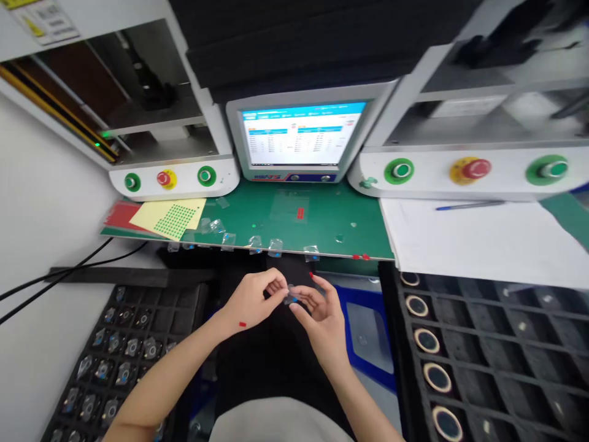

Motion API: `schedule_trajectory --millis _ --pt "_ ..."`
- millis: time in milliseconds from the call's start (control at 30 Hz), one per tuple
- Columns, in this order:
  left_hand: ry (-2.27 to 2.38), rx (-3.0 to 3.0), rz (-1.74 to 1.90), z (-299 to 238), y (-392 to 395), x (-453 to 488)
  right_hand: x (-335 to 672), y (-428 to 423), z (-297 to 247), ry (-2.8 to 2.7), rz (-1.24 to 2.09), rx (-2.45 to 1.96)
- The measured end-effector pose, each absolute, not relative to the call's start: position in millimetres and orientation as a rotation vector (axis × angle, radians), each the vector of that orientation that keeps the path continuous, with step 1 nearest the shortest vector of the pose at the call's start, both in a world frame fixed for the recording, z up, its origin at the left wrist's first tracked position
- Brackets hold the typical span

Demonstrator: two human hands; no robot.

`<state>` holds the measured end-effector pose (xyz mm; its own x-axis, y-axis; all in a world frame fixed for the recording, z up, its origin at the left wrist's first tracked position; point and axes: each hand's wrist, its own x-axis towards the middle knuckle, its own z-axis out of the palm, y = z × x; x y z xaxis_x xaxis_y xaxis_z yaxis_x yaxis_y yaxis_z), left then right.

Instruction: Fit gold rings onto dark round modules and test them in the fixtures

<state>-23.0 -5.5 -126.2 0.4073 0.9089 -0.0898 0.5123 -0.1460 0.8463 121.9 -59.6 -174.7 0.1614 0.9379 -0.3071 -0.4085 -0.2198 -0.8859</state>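
In front of my lap, my left hand [257, 299] pinches a small clear plastic piece with a blue spot [291, 299] between thumb and forefinger. My right hand [322, 313] meets it from the other side, its thumb and curled fingers at the piece's right edge. The fingers partly hide the piece, so its exact shape is unclear. A small red sticker [311, 275] clings to my right index fingertip, and another red sticker [242, 324] lies on my left wrist. Similar clear film pieces [275, 247] with blue spots hang along the green bench edge above my hands.
A monitor [294, 138] stands between two white machines with green buttons and red stop knobs. Green dot stickers [175, 221] lie left, a pen [469, 206] and white paper [442, 236] right. Black trays flank me: the left tray [177, 322] carries small wrapped parts, the right tray [464, 350] round ringed parts.
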Motion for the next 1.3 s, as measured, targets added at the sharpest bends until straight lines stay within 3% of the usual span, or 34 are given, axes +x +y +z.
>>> schedule_trajectory --millis 467,833,1100,1300 --pt "1.297 2.418 0.56 -163 74 82 171 3 -212 -0.013 1.102 -1.254" --pt "1.338 2.713 0.775 -181 92 95 173 24 -235 0.04 1.002 -1.307" --pt "1.193 2.68 1.108 -171 23 19 172 -6 -247 -0.179 0.893 -1.421" --pt "1.892 2.397 0.853 -196 -62 -106 153 -72 -252 -0.524 0.979 -1.511"
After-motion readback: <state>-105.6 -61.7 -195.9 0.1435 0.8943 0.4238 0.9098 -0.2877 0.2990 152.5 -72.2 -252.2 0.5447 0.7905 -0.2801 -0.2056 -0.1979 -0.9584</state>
